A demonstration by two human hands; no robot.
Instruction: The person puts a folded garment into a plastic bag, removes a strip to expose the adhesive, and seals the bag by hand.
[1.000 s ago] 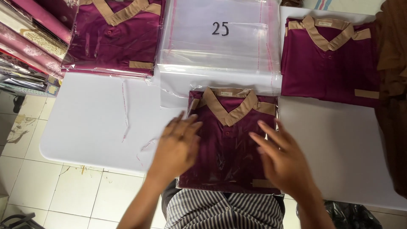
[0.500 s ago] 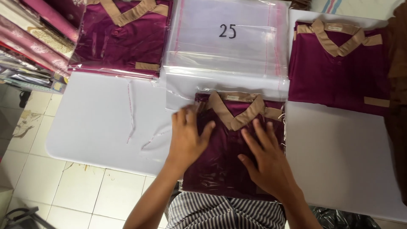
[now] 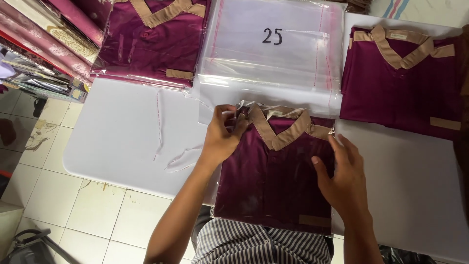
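Head view: a folded maroon shirt [image 3: 273, 181] with a tan collar lies inside a clear plastic sleeve on the white counter [image 3: 122, 132], at about 6 o'clock, right in front of the person. The left hand [image 3: 222, 137] has its fingers closed in a pinch on the sleeve's open flap at the shirt's upper left corner, by the collar. The right hand [image 3: 342, 171] rests open and flat on the shirt's right side, fingers spread, gripping nothing.

At 12 o'clock a stack of empty clear bags [image 3: 273, 54] lies just beyond the shirt. At 10 o'clock sits a bagged maroon shirt [image 3: 151, 44]; at 2 o'clock an unbagged one [image 3: 400, 83]. Thin peeled strips [image 3: 159, 122] lie on the counter at 9 o'clock.

To seal the flap well, I judge the flat hand should hold the garment steady while the pinching hand draws the flap taut and even, so that no crease or air is trapped.

Hard to make out: whether the flap's adhesive is exposed, and where the clear film ends. The sleeve's lower edge hangs over the counter's rim, and the far shirts are cut off.
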